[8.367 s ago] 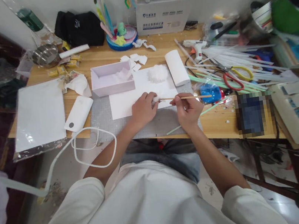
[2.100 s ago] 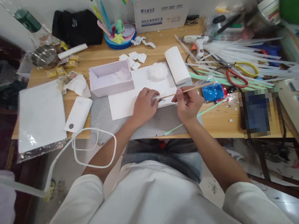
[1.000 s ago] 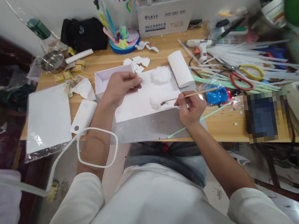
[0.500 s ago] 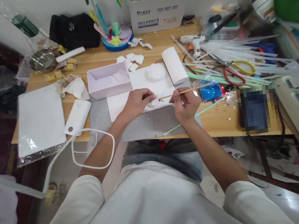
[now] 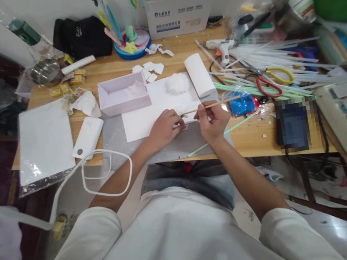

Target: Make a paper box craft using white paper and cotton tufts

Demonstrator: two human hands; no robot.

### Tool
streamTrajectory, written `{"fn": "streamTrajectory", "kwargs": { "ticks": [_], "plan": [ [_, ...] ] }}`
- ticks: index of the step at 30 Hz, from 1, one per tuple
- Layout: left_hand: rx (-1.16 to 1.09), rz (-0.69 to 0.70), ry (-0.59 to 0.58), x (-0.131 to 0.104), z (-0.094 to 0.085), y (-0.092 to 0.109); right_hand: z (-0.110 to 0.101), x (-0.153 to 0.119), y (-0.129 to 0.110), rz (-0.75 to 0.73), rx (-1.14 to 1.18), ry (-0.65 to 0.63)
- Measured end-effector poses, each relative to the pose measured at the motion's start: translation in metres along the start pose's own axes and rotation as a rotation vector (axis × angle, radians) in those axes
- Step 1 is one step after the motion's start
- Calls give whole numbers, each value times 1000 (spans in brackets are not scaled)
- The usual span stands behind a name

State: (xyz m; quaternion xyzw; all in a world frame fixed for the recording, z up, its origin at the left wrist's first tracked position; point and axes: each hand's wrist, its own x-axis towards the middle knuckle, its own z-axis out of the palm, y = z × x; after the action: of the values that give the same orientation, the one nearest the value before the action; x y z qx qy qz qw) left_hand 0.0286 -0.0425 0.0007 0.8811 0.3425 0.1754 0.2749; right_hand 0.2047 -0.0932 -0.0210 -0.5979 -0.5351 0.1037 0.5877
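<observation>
My right hand (image 5: pixel 214 120) pinches a thin wooden stick (image 5: pixel 221 103), which points left over a white sheet (image 5: pixel 139 121). Beside the stick's left tip, the fingers of my left hand (image 5: pixel 166 129) are curled together; whatever they pinch is too small to make out. The sheet lies on a grey mat (image 5: pixel 114 136). On its far part rests a pile of fluffy white fibre (image 5: pixel 177 84). A pale lilac open box (image 5: pixel 126 104), with some white material inside, stands beyond my left hand. To the pile's right lies a white roll (image 5: pixel 200 75).
Cut white pieces (image 5: pixel 151 69) lie behind the box. At right are a glue gun (image 5: pixel 224 47), pliers (image 5: pixel 267 85), many translucent sticks (image 5: pixel 267 57) and a blue packet (image 5: pixel 242 104). A white power bank (image 5: pixel 88 136) with a cable (image 5: pixel 131 175) is at left.
My left hand has dropped slightly toward me and its fingers have curled in near the stick's tip. My right hand keeps its pinch on the stick. The whole view has shifted a little.
</observation>
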Motion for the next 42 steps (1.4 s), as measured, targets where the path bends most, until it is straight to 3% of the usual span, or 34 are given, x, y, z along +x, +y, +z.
{"fn": "streamTrajectory", "kwargs": {
  "ticks": [5, 15, 19, 24, 29, 42],
  "plan": [
    [1, -59, 84, 4, 7, -3, -1, 0, -1, -46, 16, 15],
    [-77, -154, 192, 14, 8, -6, 0, 0, 3, 12, -14, 59],
    [-107, -171, 209, 13, 9, -7, -2, -3, 3, -33, -18, 142],
    [-150, -214, 214, 16, 10, -9, -5, -5, 2, -147, -117, 73],
    [-191, -217, 241, 18, 12, -12, -7, -6, 4, -256, -207, 163],
    [-249, -222, 231, 17, 6, -15, -6, -3, -5, -273, -206, 20]
  ]
}}
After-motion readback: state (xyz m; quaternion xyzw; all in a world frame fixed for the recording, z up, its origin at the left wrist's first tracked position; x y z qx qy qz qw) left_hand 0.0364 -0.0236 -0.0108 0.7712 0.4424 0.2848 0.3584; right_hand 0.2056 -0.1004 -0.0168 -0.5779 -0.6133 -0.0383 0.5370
